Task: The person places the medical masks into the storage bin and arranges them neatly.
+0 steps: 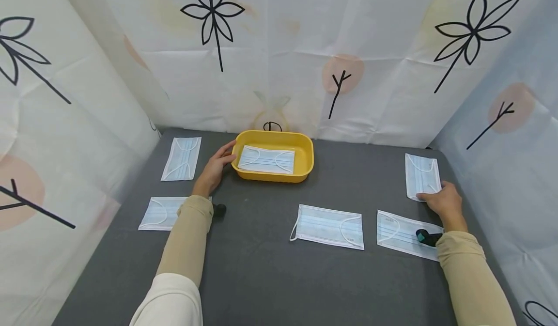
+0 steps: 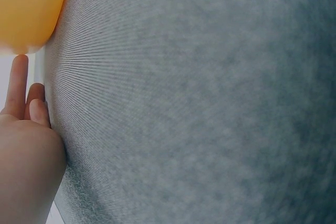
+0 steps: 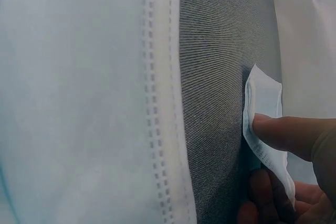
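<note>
At the far right of the table, my right hand (image 1: 445, 204) pinches the near end of a face mask (image 1: 422, 175) between thumb and fingers. The right wrist view shows the thumb (image 3: 278, 132) on top of that mask (image 3: 266, 98), its near edge bent up. My left hand (image 1: 214, 170) rests its fingertips against the left side of a yellow tray (image 1: 306, 159). In the left wrist view a straight finger (image 2: 18, 80) meets the tray's wall (image 2: 31, 9). Inside the tray lies one face mask (image 1: 267, 159), flat, ear loops up.
More face masks lie flat on the grey table (image 1: 261, 268): one at the back left (image 1: 182, 159), one partly under my left forearm (image 1: 161, 213), one right of centre (image 1: 329, 226), and one beneath my right wrist (image 1: 405, 234). Patterned white cloth (image 1: 279, 50) hangs around the back and sides.
</note>
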A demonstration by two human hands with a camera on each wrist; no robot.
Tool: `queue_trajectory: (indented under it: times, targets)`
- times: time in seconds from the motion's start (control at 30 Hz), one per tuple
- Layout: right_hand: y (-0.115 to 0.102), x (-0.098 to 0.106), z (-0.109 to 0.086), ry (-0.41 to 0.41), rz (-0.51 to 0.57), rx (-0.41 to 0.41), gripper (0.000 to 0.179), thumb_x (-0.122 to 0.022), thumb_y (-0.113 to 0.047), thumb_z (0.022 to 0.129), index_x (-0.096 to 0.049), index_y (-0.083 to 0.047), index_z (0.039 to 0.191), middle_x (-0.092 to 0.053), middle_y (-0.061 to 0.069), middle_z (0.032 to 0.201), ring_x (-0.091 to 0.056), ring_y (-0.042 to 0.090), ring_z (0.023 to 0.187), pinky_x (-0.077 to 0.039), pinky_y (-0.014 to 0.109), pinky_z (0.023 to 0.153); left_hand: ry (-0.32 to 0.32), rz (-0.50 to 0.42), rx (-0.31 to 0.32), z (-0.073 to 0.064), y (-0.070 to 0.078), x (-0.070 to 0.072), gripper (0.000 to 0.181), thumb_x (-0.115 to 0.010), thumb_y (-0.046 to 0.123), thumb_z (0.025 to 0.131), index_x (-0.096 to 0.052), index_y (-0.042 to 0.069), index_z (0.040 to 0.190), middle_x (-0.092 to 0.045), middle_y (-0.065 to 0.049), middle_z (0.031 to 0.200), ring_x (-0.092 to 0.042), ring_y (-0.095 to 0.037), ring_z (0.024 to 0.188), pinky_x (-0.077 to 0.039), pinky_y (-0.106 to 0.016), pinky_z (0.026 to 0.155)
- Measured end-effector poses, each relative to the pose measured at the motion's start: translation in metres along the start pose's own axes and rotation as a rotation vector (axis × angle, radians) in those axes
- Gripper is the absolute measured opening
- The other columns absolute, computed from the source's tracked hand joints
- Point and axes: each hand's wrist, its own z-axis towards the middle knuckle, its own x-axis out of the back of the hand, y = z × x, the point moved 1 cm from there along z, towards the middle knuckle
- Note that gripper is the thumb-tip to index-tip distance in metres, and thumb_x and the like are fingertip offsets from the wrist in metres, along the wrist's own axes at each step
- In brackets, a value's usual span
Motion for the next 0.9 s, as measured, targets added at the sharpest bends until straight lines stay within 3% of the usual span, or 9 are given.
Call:
queue_trajectory:
  times: [0.23, 0.43, 0.73, 0.83, 0.9]
  targets:
    - [0.002, -0.001, -0.001, 0.052, -0.023, 0.008, 0.077, -0.063, -0.02, 0.095, -0.026, 0.018, 0.151, -0.035, 0.043, 0.149, -0.038, 0.056, 0.136, -0.036, 0.063, 0.114, -0.007, 0.004, 0.005, -0.001, 0.001, -0.002, 0.058, -0.053, 0.018, 0.105, -0.035, 0.024, 0.16, -0.031, -0.014, 0.166, -0.02, -0.032, 0.156, -0.002, -0.053, 0.13]
    - [0.004, -0.004, -0.005, 0.07, 0.067, -0.003, 0.068, -0.058, -0.023, 0.098, -0.034, 0.019, 0.147, -0.041, 0.041, 0.146, -0.047, 0.051, 0.126, -0.044, 0.062, 0.106, -0.01, 0.014, 0.003, -0.001, 0.003, -0.002, 0.058, -0.053, 0.018, 0.105, -0.035, 0.024, 0.16, -0.031, -0.014, 0.166, -0.02, -0.031, 0.156, -0.002, -0.053, 0.13]
    - [-0.001, -0.004, -0.01, 0.114, 0.203, -0.024, 0.062, -0.047, -0.015, 0.099, -0.032, 0.014, 0.152, -0.039, 0.038, 0.152, -0.044, 0.05, 0.135, -0.043, 0.061, 0.111, -0.004, 0.015, 0.011, -0.002, 0.003, -0.002, 0.058, -0.053, 0.018, 0.105, -0.035, 0.025, 0.16, -0.03, -0.012, 0.167, -0.02, -0.03, 0.156, -0.003, -0.053, 0.13]
    - [-0.003, -0.004, -0.01, 0.112, 0.276, -0.035, 0.061, -0.046, -0.013, 0.098, -0.033, 0.01, 0.153, -0.042, 0.034, 0.152, -0.051, 0.042, 0.127, -0.058, 0.041, 0.091, -0.003, 0.013, 0.011, -0.002, 0.002, -0.002, 0.058, -0.053, 0.018, 0.105, -0.035, 0.024, 0.16, -0.028, -0.012, 0.168, -0.019, -0.031, 0.157, -0.003, -0.053, 0.13]
    - [-0.005, -0.005, -0.009, 0.102, 0.326, -0.039, 0.061, -0.046, -0.011, 0.098, -0.032, 0.007, 0.155, -0.041, 0.03, 0.154, -0.053, 0.036, 0.122, -0.058, 0.022, 0.071, 0.0, 0.012, 0.013, -0.002, 0.002, -0.002, 0.058, -0.053, 0.018, 0.105, -0.035, 0.024, 0.16, -0.028, -0.012, 0.168, -0.018, -0.031, 0.157, -0.002, -0.053, 0.13]
